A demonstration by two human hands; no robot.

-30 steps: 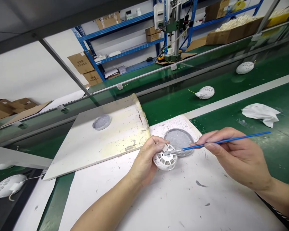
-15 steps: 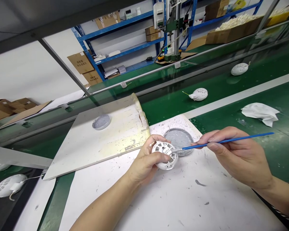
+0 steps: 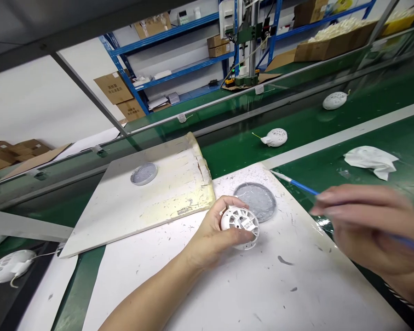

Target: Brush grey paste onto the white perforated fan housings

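My left hand (image 3: 215,234) is closed around a round white plastic housing (image 3: 237,216) with slots and a small printed label on its face. The thumb presses across its lower edge. In my right hand (image 3: 372,230), blurred by motion, is a thin blue-handled paintbrush (image 3: 303,187), its pale tip pointing left, apart from the housing. Just behind the housing, a shallow round dish (image 3: 269,202) of grey paste sits on paint-spotted white paper (image 3: 207,289).
A second grey-filled dish (image 3: 144,174) rests on a white board (image 3: 117,207) at left. White slotted housings (image 3: 276,137) lie on the green conveyor (image 3: 227,151), others at far left. A crumpled white cloth (image 3: 370,158) lies at right. Blue shelving (image 3: 186,69) stands behind.
My right hand has pulled the paintbrush away from the housing, to the right. My left hand has shifted slightly right and down with the housing. Housings on the conveyor have moved left.
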